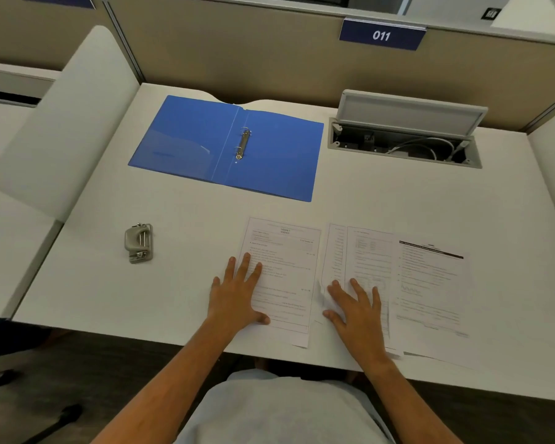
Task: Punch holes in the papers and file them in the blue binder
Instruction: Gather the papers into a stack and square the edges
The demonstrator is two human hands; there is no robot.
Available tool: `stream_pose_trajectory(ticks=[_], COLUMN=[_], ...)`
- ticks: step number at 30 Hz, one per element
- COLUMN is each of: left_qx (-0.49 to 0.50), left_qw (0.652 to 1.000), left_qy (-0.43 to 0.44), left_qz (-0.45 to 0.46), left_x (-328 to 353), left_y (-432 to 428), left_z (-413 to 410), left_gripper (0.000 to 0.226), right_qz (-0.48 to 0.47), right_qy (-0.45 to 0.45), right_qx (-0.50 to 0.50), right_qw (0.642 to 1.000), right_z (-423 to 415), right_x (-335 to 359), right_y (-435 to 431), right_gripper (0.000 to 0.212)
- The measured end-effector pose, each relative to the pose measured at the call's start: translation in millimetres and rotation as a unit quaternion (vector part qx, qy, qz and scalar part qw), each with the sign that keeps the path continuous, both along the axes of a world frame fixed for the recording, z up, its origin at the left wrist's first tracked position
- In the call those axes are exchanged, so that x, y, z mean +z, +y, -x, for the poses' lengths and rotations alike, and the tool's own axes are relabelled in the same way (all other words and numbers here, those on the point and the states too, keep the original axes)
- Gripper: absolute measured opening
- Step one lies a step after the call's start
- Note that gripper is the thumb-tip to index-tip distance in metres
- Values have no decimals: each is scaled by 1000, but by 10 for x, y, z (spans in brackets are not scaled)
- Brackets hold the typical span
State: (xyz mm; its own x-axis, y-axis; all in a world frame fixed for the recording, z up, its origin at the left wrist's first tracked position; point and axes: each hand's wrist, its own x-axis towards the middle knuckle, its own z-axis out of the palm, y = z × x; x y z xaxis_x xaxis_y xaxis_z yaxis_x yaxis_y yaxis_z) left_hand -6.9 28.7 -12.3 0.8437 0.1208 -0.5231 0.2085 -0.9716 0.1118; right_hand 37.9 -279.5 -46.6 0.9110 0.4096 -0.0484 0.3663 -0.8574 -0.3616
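We see the papers [359, 277] spread at lower right of the frame, our left hand [236, 294] and right hand [354, 307] pressing flat, fingers splayed, gripping nothing. The blue binder [269, 155] lies open above; the hole punch [138, 242] sits left.

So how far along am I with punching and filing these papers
Done: only setup. The blue binder lies open, its rings bare. In hand: your left hand rests flat on one sheet, your right hand on the spread papers. Left: everything. The hole punch sits untouched to the left; nothing is filed.
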Motion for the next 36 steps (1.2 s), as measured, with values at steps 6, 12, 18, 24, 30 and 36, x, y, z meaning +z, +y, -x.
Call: stream_pose_trajectory(ticks=[6,12,18,24,30,36], left_qx=[2,12,179,381,467,426], left_qw=[1000,1000,949,848,796,844], left_qy=[-2,-9,-173,-253,-237,-226], left_qz=[-4,-2,193,269,303,236], left_x=[16,-15,26,200,204,161], left_y=[-39,-151,-278,-255,-104,-62], left_z=[-13,-31,-9,-93,-189,-210], left_gripper=[135,127,74,71,69,68], right_qz=[-50,1,110,118,119,79], right_qy=[-22,-48,-24,-7,19,-3], right_qx=[-45,63,134,176,272,88], right_qw=[998,997,985,977,955,993], right_z=[-11,129,240,208,169,65], right_x=[123,152,22,63,75,261], right_y=[128,413,535,578,787,489], right_gripper=[57,55,60,62,71,76])
